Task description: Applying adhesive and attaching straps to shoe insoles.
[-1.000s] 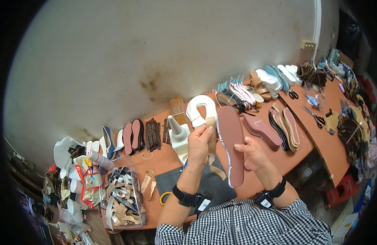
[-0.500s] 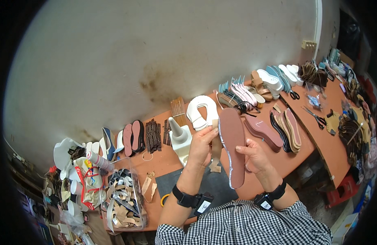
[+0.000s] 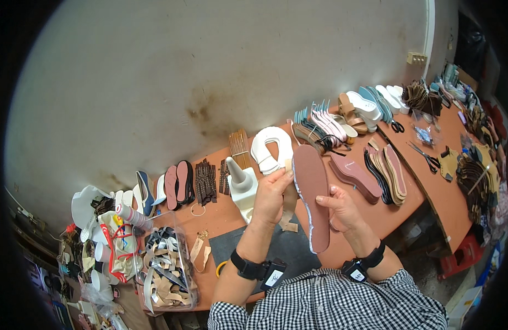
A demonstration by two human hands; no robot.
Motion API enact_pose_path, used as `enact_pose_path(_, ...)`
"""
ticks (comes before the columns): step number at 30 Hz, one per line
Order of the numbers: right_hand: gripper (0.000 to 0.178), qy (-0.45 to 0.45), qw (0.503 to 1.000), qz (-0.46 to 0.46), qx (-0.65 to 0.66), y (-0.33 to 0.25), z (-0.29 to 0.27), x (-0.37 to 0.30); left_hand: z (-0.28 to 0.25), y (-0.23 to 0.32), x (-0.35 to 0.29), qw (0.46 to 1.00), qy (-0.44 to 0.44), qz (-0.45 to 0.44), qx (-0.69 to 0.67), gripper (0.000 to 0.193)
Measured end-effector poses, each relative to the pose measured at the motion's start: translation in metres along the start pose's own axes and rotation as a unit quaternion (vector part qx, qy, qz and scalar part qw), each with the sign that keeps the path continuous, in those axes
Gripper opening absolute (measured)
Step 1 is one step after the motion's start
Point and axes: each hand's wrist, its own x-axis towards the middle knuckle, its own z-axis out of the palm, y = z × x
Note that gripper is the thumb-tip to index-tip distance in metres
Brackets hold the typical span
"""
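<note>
A long dusty-pink shoe insole point(image 3: 310, 190), its left edge whitish and rough, stands upright above the table. My right hand point(image 3: 345, 210) is closed on its right side, thumb on the face and fingers behind. At the insole's left edge, my left hand point(image 3: 268, 199) pinches a tan strip point(image 3: 290, 204), whose tip shows above the fingers while the rest hangs below. Whether the strip touches the insole I cannot tell. Beneath both hands lies a dark grey mat point(image 3: 229, 245).
A white stand with a grey cone point(image 3: 240, 177) is left of my hands. Pink soles point(image 3: 356, 177) lie to the right. A clear box of scraps point(image 3: 168, 269) sits at the near left. Scissors point(image 3: 427, 158) rest on the right table point(image 3: 449, 206).
Both hands keep their hold on the strip and the insole. The insole has shifted very slightly; otherwise little differs.
</note>
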Motion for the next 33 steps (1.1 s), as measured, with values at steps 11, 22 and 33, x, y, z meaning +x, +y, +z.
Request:
enact_pose_path(11,0.025,0.016,1.000,-0.010,-0.008,0.007,-0.002,-0.001,0.009,-0.009,-0.005,0.968,0.082,0.120,0.203,0.018)
enact_pose_path(22,0.018,0.030,0.992,-0.090,-0.087,0.017,-0.003,-0.003,0.018,-0.014,-0.008,0.752,0.150,0.340,0.545,0.028)
enact_pose_path(33,0.025,0.031,0.991,-0.096,-0.091,0.018,-0.001,-0.008,0.021,-0.006,-0.019,0.952,0.115,0.164,0.230,0.030)
